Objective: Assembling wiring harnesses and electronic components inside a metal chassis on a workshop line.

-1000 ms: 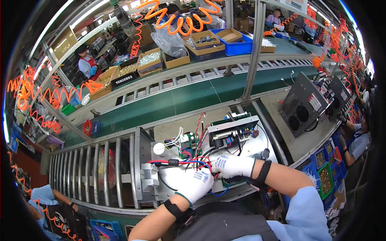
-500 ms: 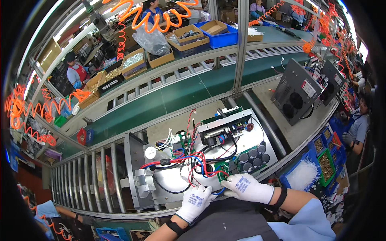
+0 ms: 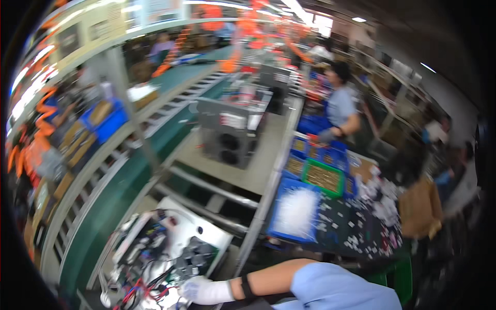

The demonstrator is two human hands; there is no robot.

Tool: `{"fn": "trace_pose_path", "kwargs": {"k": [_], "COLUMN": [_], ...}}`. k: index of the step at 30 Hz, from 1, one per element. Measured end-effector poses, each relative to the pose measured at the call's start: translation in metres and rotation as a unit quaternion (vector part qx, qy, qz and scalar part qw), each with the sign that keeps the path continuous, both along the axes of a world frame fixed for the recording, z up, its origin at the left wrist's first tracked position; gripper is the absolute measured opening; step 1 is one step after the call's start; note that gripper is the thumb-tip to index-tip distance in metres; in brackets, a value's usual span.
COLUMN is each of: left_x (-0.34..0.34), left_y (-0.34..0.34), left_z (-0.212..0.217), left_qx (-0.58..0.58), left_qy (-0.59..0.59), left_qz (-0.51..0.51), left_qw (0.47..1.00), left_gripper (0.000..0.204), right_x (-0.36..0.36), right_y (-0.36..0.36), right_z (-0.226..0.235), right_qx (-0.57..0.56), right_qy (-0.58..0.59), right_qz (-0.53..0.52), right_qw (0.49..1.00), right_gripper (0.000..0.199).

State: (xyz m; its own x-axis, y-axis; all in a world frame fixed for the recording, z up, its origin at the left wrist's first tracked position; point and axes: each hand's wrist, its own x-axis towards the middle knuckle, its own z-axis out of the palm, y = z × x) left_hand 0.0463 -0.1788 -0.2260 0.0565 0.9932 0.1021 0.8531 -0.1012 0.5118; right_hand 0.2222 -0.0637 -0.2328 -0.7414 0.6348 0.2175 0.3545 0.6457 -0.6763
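Note:
My right hand, in a white glove, reaches in from the bottom over an open electronic unit with a pale metal base. It is at the unit's near side, beside dark round capacitors and a bundle of red and blue wires. Motion blur smears its fingers, so what they hold, if anything, does not show. My left hand is out of the picture.
To the right stand a blue tray of thin white strips and a green tray of small brass-coloured parts. Farther along is a grey cabinet with fans. A co-worker stands beyond the trays. Metal rollers cross the line.
The view has swung to the right, so the unit now sits at the lower left and the trays near the middle. My left hand has left the picture. My right hand remains at the unit.

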Motion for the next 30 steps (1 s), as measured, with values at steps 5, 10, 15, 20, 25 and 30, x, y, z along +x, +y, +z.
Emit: {"fn": "trace_pose_path", "kwargs": {"k": [5,10,15,20,25,30], "left_x": [-0.048,-0.067,-0.008,0.025,0.084,0.218], "left_y": [0.004,0.0,0.002,-0.011,-0.011,-0.001], "left_z": [-0.033,-0.023,0.013,0.046,0.062,0.098], "left_qx": [-0.139,-0.12,-0.272,-0.308,-0.315,0.061], "left_qy": [-0.306,-0.311,-0.396,-0.251,-0.259,-0.162], "left_qz": [-0.005,-0.047,-0.091,-0.202,-0.177,-0.492], "left_qw": [0.942,0.942,0.872,0.895,0.896,0.853], "left_gripper": [0.035,0.038,0.04,0.033,0.034,0.031], "right_x": [0.006,0.101,0.221,0.218,0.201,0.23], "right_y": [-0.015,-0.119,-0.339,-0.649,-0.734,-0.687], "right_z": [0.028,0.002,-0.064,-0.16,-0.271,-0.275], "right_qx": [0.046,-0.053,-0.262,-0.488,-0.538,-0.366], "right_qy": [-0.148,0.044,-0.028,-0.224,-0.196,-0.047], "right_qz": [-0.041,-0.261,-0.675,-0.754,-0.759,-0.752], "right_qw": [0.987,0.963,0.689,0.378,0.31,0.546], "right_gripper": [0.024,0.043,0.042,0.038,0.03,0.034]}}
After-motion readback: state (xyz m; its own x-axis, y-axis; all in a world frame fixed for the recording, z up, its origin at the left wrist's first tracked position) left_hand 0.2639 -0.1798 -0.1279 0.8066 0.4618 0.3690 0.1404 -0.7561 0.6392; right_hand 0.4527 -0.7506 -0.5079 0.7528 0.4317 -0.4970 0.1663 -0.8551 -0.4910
